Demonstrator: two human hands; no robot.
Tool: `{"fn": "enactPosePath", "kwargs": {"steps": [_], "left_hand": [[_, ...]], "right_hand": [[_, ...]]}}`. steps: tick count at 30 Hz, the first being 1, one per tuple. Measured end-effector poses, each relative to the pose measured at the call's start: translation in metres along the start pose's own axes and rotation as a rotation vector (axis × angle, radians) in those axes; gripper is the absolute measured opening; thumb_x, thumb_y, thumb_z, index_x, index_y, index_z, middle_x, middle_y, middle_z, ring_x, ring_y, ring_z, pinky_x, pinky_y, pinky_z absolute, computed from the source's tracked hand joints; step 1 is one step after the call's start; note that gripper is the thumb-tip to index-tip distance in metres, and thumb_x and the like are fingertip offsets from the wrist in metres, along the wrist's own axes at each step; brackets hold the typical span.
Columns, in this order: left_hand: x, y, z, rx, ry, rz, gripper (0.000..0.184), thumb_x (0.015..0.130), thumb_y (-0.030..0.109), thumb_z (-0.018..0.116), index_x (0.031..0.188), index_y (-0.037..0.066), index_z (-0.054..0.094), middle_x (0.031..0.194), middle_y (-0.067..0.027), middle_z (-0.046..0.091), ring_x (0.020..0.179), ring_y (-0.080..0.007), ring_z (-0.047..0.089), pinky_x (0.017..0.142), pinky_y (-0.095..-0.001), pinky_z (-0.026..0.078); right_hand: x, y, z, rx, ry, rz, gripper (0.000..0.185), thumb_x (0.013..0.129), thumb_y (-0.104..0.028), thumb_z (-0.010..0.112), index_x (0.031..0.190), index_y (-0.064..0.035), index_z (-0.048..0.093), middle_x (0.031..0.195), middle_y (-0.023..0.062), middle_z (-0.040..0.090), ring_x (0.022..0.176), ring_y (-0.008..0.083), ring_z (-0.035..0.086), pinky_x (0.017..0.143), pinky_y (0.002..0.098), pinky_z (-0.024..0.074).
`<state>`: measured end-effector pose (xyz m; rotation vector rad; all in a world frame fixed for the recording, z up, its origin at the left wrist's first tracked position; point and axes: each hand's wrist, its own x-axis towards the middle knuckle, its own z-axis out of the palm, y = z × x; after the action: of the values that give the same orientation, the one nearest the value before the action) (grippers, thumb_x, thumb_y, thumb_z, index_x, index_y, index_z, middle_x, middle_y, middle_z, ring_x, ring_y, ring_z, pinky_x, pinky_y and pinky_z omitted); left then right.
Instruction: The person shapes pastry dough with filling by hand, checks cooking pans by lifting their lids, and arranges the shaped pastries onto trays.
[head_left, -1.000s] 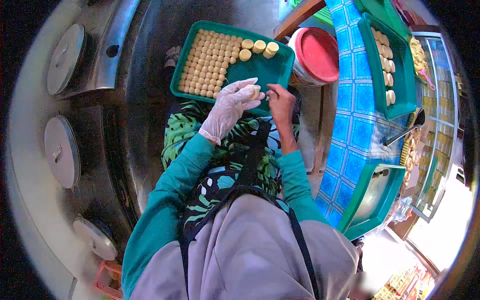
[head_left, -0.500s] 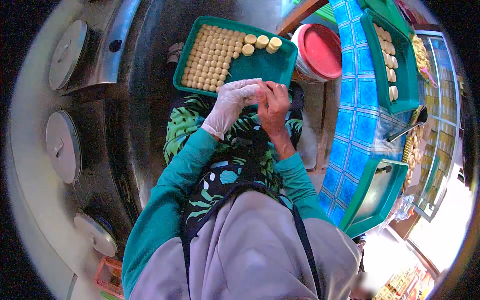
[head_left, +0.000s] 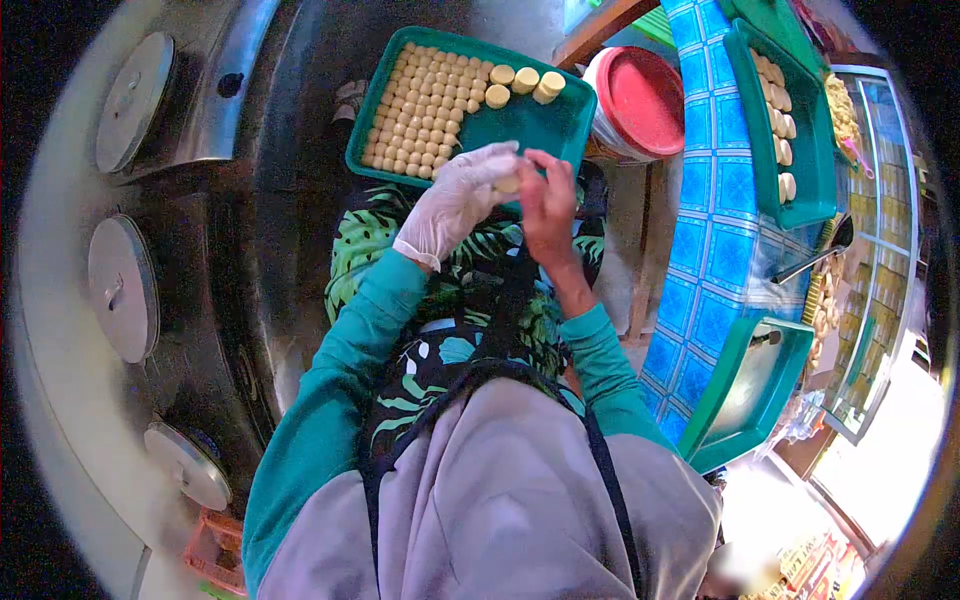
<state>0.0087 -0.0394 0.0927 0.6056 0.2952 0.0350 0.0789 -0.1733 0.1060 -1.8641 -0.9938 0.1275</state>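
My left hand (head_left: 450, 205), in a thin white glove, is closed around a pale dough piece (head_left: 508, 185) in front of my lap. My bare right hand (head_left: 550, 205) is close against the dough piece on its right side. Motion smears the right fingers, so their grip is unclear. Just beyond both hands a green tray (head_left: 535, 130) rests by my knees. Tight rows of small pale dough balls (head_left: 425, 105) fill its left part. Several larger round dough discs (head_left: 525, 82), some seemingly stacked, stand at its far right.
To the right, a table with a blue tiled cloth (head_left: 708, 190) carries a green tray (head_left: 822, 190) of pale oblong pieces and another green tray (head_left: 745, 400). A red-lidded bucket (head_left: 642, 105) stands beside it. Round metal lids (head_left: 125, 290) line the dark stove at left.
My hands have moved slightly apart at the fingertips, and the pale dough piece shows between them. The right fingers have shifted and blurred. Tray contents look the same.
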Motion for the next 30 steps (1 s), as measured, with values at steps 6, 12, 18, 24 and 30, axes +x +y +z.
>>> {"fn": "enactPosePath", "kwargs": {"steps": [6,12,18,24,30], "left_hand": [[0.013,-0.013,0.006,-0.371,0.216,0.014,0.066,0.093,0.061,0.040,0.128,0.006,0.047,0.102,-0.0093,0.060,0.096,-0.0214,0.059,0.084,-0.0366,0.050],[0.015,-0.034,0.019,-0.112,0.056,0.237,0.039,0.101,0.033,0.043,0.129,0.005,0.045,0.116,-0.0079,0.053,0.108,-0.0187,0.054,0.094,-0.0340,0.046],[0.008,-0.020,0.016,-0.375,0.053,0.204,0.043,0.099,0.021,0.048,0.135,-0.002,0.040,0.126,-0.0143,0.055,0.114,-0.0250,0.057,0.098,-0.0382,0.047],[0.001,-0.014,0.031,-0.159,0.002,0.201,0.020,0.093,0.014,0.051,0.104,-0.002,0.060,0.110,-0.0080,0.059,0.100,-0.0181,0.059,0.097,-0.0352,0.045],[0.000,-0.013,0.032,-0.142,0.096,0.168,0.026,0.093,0.015,0.051,0.112,-0.003,0.055,0.114,-0.0112,0.059,0.105,-0.0201,0.058,0.098,-0.0359,0.045]], "right_hand": [[-0.014,-0.025,0.037,0.319,0.075,-0.002,0.069,0.098,-0.056,0.029,0.141,-0.0031,0.041,0.145,0.0190,0.037,0.135,0.0308,0.034,0.112,0.0411,0.0236],[0.028,-0.018,0.025,0.444,0.206,0.075,0.082,0.096,-0.064,0.019,0.151,-0.0032,0.012,0.150,0.0191,0.032,0.141,0.0286,0.024,0.115,0.0408,0.0139],[0.008,-0.003,0.013,0.284,0.266,0.032,0.070,0.098,-0.042,0.046,0.148,-0.0001,0.021,0.133,0.0179,0.054,0.129,0.0278,0.042,0.111,0.0423,0.0240],[-0.010,0.000,0.003,-0.182,0.249,-0.124,0.068,0.083,-0.018,0.064,0.142,0.0000,0.037,0.127,0.0108,0.060,0.121,0.0310,0.046,0.106,0.0438,0.0266],[-0.007,-0.010,0.005,-0.028,0.302,-0.078,0.056,0.082,-0.017,0.066,0.133,-0.0018,0.049,0.118,0.0097,0.064,0.120,0.0298,0.047,0.103,0.0426,0.0323]]}}
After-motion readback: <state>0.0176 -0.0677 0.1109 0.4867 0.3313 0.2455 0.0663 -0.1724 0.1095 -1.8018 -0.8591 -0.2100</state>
